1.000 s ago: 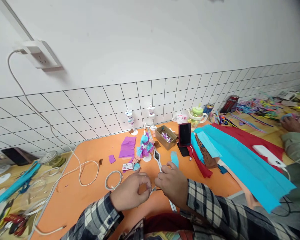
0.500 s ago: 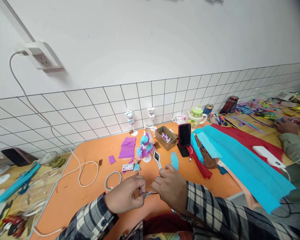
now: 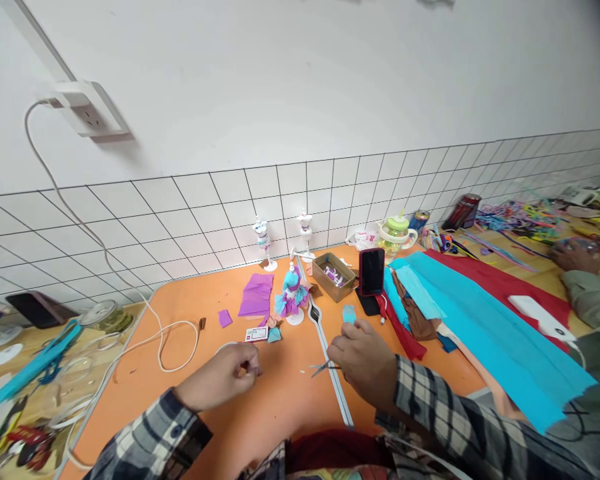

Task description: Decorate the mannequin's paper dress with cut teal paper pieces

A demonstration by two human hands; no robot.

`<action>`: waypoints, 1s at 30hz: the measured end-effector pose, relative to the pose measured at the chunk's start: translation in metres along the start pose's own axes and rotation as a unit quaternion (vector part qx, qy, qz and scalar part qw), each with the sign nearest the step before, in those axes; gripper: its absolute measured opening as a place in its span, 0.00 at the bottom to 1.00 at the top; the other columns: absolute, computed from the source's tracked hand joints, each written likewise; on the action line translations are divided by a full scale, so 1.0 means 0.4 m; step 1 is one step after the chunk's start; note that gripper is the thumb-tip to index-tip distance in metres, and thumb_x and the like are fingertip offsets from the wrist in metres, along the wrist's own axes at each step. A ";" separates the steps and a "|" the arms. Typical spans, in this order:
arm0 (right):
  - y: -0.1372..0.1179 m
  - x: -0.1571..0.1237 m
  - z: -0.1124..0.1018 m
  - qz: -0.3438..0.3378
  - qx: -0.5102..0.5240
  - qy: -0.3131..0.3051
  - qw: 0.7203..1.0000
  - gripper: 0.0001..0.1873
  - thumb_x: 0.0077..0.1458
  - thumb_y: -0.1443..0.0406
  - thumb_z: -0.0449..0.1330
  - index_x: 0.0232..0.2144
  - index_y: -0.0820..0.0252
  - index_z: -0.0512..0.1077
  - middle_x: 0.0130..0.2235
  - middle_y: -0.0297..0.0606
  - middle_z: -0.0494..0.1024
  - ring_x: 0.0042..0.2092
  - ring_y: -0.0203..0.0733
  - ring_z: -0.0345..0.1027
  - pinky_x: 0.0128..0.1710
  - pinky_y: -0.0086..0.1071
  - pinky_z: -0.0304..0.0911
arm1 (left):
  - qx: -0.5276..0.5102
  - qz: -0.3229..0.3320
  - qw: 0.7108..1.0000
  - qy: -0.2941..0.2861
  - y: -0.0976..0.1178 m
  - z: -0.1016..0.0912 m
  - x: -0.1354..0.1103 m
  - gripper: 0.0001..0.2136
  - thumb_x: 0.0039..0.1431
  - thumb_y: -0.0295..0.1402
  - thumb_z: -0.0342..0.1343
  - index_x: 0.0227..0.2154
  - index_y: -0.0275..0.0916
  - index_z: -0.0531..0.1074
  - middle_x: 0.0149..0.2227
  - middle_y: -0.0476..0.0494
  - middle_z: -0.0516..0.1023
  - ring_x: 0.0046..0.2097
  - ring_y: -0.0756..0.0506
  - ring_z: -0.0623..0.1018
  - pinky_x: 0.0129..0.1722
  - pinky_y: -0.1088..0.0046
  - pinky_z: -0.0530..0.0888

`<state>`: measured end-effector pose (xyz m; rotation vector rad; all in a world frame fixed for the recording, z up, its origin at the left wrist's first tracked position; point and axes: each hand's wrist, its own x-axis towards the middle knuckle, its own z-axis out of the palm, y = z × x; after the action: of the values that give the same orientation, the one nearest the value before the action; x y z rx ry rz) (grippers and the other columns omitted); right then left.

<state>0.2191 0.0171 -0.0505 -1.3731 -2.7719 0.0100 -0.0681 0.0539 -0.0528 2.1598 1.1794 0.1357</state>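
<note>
My right hand [image 3: 364, 359] is closed around small scissors [image 3: 322, 367], whose blades point left over the orange table [image 3: 190, 303]. My left hand [image 3: 221, 377] hovers to the left, fingers pinched on something too small to make out. Just beyond my hands lies a white ruler-like strip [image 3: 330, 360]. Behind it stands a small mannequin [image 3: 292, 293] dressed in purple and blue crepe paper. A purple paper sheet [image 3: 256, 295], a blue scrap [image 3: 349, 313] and a small card [image 3: 256, 333] lie nearby.
A cardboard box [image 3: 333, 275], a red phone on a stand [image 3: 371, 272] and two bare mannequins [image 3: 263, 242] stand near the tiled wall. Long blue crepe paper [image 3: 485, 327] and red crepe paper [image 3: 495, 283] spread right. A white cable [image 3: 173, 347] loops left. Another person's hand [image 3: 573, 255] works far right.
My hands have moved apart: the left drew back to the left, the right stayed with the scissors. The view shifted slightly.
</note>
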 end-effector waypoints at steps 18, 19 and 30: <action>-0.047 0.051 0.007 0.002 -0.007 0.003 1.000 0.11 0.61 0.68 0.53 0.28 0.60 0.71 0.29 0.39 0.75 0.40 0.44 0.62 0.41 0.40 0.49 | -0.064 0.065 0.995 0.032 0.139 0.060 0.069 0.09 0.59 0.34 0.53 0.27 0.39 0.76 0.32 0.46 0.77 0.37 0.47 0.75 0.40 0.73 0.67; -0.051 0.053 0.012 -0.003 -0.006 0.011 1.000 0.11 0.61 0.67 0.53 0.28 0.60 0.71 0.29 0.39 0.75 0.40 0.44 0.62 0.41 0.41 0.49 | -0.062 0.059 0.996 0.034 0.137 0.064 0.070 0.08 0.57 0.33 0.54 0.27 0.39 0.76 0.32 0.46 0.77 0.37 0.47 0.75 0.40 0.73 0.67; -0.069 0.059 0.030 -0.040 0.012 0.035 0.999 0.10 0.61 0.67 0.53 0.28 0.60 0.69 0.27 0.38 0.74 0.38 0.44 0.60 0.41 0.40 0.48 | -0.075 0.028 0.997 0.017 0.103 0.053 0.050 0.03 0.46 0.26 0.52 0.21 0.38 0.69 0.27 0.51 0.76 0.34 0.49 0.74 0.41 0.74 0.67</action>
<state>0.1824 0.0193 -0.0607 -1.2304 -2.7579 -0.0066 -0.0189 0.0437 -0.0489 2.0674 1.0913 0.2777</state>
